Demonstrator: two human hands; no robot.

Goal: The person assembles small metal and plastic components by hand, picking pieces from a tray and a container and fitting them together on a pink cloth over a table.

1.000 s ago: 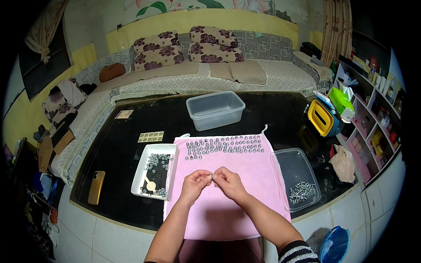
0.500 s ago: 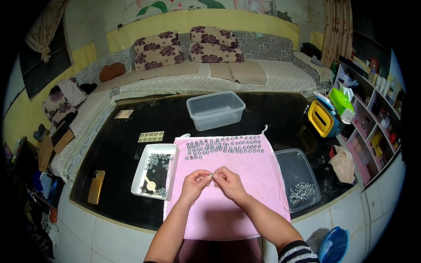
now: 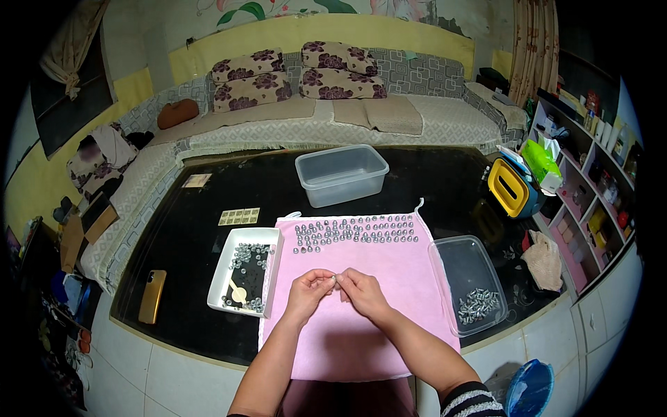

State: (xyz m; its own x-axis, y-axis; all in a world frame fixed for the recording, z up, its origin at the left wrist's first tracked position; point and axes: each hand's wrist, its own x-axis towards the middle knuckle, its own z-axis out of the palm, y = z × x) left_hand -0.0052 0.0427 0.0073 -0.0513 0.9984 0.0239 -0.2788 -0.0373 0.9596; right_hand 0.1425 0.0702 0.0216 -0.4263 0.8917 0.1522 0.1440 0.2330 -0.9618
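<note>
Over the middle of the pink cloth (image 3: 389, 285), my left hand (image 3: 309, 290) and my right hand (image 3: 360, 288) meet fingertip to fingertip. Both are closed in a pinch on one small silvery metal piece, mostly hidden by the fingers. Beyond them, similar dome-shaped metal pieces (image 3: 358, 229) stand in several rows on the cloth. To the left, a white box (image 3: 276, 267) holds small round shiny pieces (image 3: 251, 256) and a cream spoon-shaped thing (image 3: 238, 293). On the right, a clear plastic lid (image 3: 469, 264) carries a pile of small silvery cylindrical pieces (image 3: 479, 306).
A clear plastic tub (image 3: 340, 182) stands at the back of the black table (image 3: 187, 222). A gold phone (image 3: 153, 297) lies at left. At far right are a yellow-and-blue tissue box (image 3: 513, 187) and a beige cloth (image 3: 542, 262). A blue bucket (image 3: 531, 389) is on the floor.
The fingers of my right hand have shifted slightly around the small metal piece, which is now more covered. The rest looks the same.
</note>
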